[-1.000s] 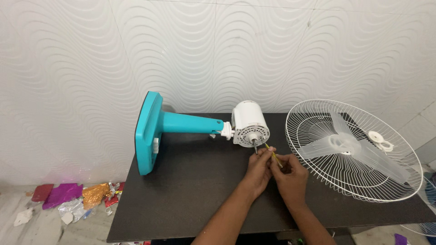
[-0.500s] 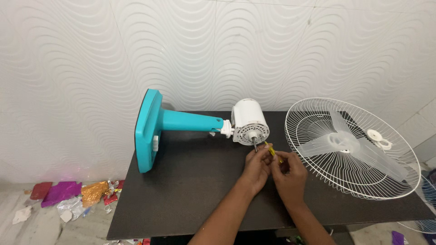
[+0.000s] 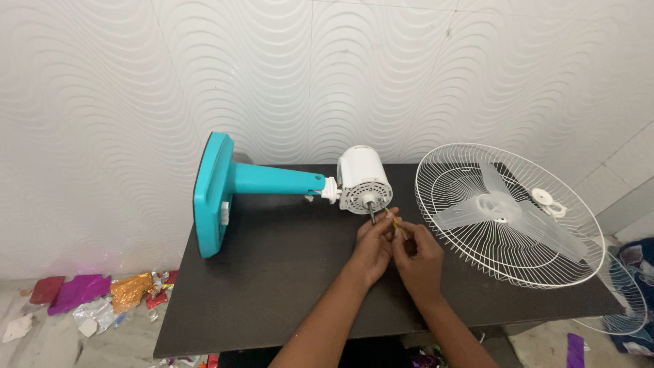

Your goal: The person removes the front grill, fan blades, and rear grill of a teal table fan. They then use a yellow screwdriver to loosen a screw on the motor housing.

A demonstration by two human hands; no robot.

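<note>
Nearest to us, our two forearms reach up over the dark worktop (image 3: 272,286) and meet at its middle. Our left hand (image 3: 373,247) is curled, its fingertips pinched at the tip of a small yellow-handled tool (image 3: 397,227), just below the metal shaft (image 3: 371,213) of the fan motor. Our right hand (image 3: 417,257) is closed around the tool's handle, touching the left hand; most of the tool is hidden between the fingers.

Just beyond the hands lies the white motor housing (image 3: 364,180), on its side, its shaft pointing down toward us. It joins a teal neck (image 3: 279,180) that runs left to the teal base (image 3: 210,194), which stands on edge at the worktop's left end.

To the right, apart from the hands, a white wire fan guard (image 3: 470,252) rests tilted on the worktop, with translucent fan blades (image 3: 494,208) and a small white ring part (image 3: 548,200) lying in it.

On the floor at far left lie scraps of shiny foil (image 3: 102,293). Behind everything is a white wavy-patterned wall (image 3: 327,75).
</note>
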